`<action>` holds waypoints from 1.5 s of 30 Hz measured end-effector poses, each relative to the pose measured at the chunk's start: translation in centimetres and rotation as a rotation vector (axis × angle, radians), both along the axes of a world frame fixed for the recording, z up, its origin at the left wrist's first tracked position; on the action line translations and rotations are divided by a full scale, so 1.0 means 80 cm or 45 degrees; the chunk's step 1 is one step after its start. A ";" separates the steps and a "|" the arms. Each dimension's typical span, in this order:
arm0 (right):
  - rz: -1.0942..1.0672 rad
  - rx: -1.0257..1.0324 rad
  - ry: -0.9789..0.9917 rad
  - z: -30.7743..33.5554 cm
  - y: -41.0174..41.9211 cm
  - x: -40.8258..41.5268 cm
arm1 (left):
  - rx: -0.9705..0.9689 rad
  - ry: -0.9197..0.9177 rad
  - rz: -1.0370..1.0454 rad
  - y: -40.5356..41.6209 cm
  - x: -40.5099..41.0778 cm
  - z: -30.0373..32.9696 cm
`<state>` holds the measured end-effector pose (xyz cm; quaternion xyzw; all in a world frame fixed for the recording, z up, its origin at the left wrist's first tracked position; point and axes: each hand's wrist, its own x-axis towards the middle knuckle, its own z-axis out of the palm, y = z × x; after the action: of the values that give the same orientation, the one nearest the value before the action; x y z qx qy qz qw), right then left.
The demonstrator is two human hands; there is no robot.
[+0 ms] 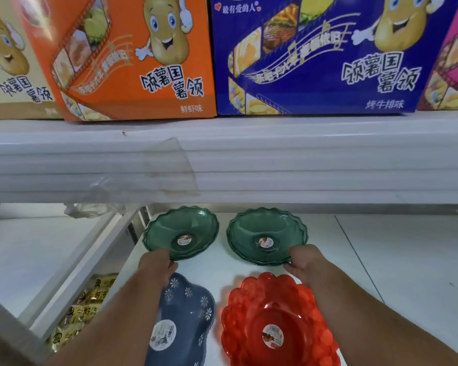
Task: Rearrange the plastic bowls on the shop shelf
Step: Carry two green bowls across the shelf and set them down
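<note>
White shelf (381,260), centre frame: two green scalloped bowls side by side, left green bowl (181,232), right green bowl (266,235). Left hand (156,265) grips the first's near rim, right hand (306,262) the second's. Lower frame: blue flower-pattern bowl (185,318), red bowl (273,320). Top: snack cartons (132,56)

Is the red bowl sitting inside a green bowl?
No, the red bowl sits on the shelf by itself, in front of the right green bowl.
</note>
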<state>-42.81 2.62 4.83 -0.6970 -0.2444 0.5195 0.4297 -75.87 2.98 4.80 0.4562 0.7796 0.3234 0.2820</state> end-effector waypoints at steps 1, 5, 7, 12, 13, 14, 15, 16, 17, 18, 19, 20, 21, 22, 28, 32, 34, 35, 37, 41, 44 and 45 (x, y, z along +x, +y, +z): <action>-0.026 -0.013 0.038 -0.005 0.003 0.000 | -0.017 0.006 -0.037 -0.002 0.003 0.002; -0.063 -0.031 0.148 -0.013 0.009 0.000 | -0.054 0.053 -0.068 0.008 0.001 -0.003; -0.061 -0.023 0.172 -0.014 0.009 0.000 | -0.105 0.089 -0.052 0.012 -0.002 -0.005; -0.058 -0.034 0.186 -0.016 0.010 0.000 | -0.166 -0.069 0.034 0.039 -0.005 -0.024; -0.059 -0.030 0.196 -0.017 0.011 0.000 | -0.148 -0.062 0.028 0.043 -0.009 -0.028; -0.057 -0.027 0.205 -0.017 0.012 -0.001 | -0.142 -0.096 0.028 0.050 -0.013 -0.032; -0.056 -0.024 0.215 -0.018 0.013 -0.003 | -0.162 -0.148 0.013 0.052 -0.015 -0.037; -0.056 -0.024 0.221 -0.018 0.014 -0.004 | -0.102 -0.330 0.074 0.054 -0.013 -0.038; -0.053 -0.027 0.221 -0.018 0.015 -0.005 | -0.047 -0.552 0.181 0.058 -0.008 -0.038; -0.049 -0.034 0.213 -0.018 0.015 -0.006 | -0.042 -0.750 0.251 0.057 -0.001 -0.033; -0.051 -0.039 0.210 -0.019 0.016 -0.006 | -0.040 -0.812 0.270 0.056 0.004 -0.031; -0.053 -0.044 0.212 -0.019 0.017 -0.006 | -0.028 -0.911 0.312 0.054 0.005 -0.029; -0.057 -0.047 0.216 -0.019 0.017 -0.005 | -0.041 -0.941 0.335 0.054 0.006 -0.028; -0.057 -0.052 0.216 -0.018 0.017 -0.005 | -0.048 -0.990 0.346 0.054 0.006 -0.028; -0.055 -0.075 0.205 -0.018 0.017 -0.004 | -0.072 -1.037 0.416 0.054 0.009 -0.018; -0.071 -0.085 0.165 -0.017 0.018 -0.004 | -0.069 -1.035 0.446 0.052 0.014 -0.015; -0.082 -0.072 0.160 -0.015 0.017 -0.003 | -0.049 -1.066 0.484 0.053 0.013 -0.014; -0.088 -0.068 0.162 -0.013 0.016 -0.002 | -0.043 -1.052 0.463 0.052 0.013 -0.013; -0.098 -0.055 0.168 -0.011 0.015 -0.001 | -0.052 -0.982 0.401 0.050 0.017 -0.010; -0.134 -0.023 0.167 -0.002 0.008 0.008 | -0.055 -0.955 0.356 0.037 0.026 0.003; -0.143 -0.002 0.169 0.010 -0.001 0.022 | -0.044 -0.980 0.392 0.030 0.036 0.017; -0.148 0.004 0.169 0.015 -0.005 0.028 | -0.042 -0.981 0.404 0.028 0.040 0.021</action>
<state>-40.56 2.24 5.99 -0.6733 -0.1752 0.5385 0.4754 -72.64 5.23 6.47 0.1713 0.6829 0.4974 0.5069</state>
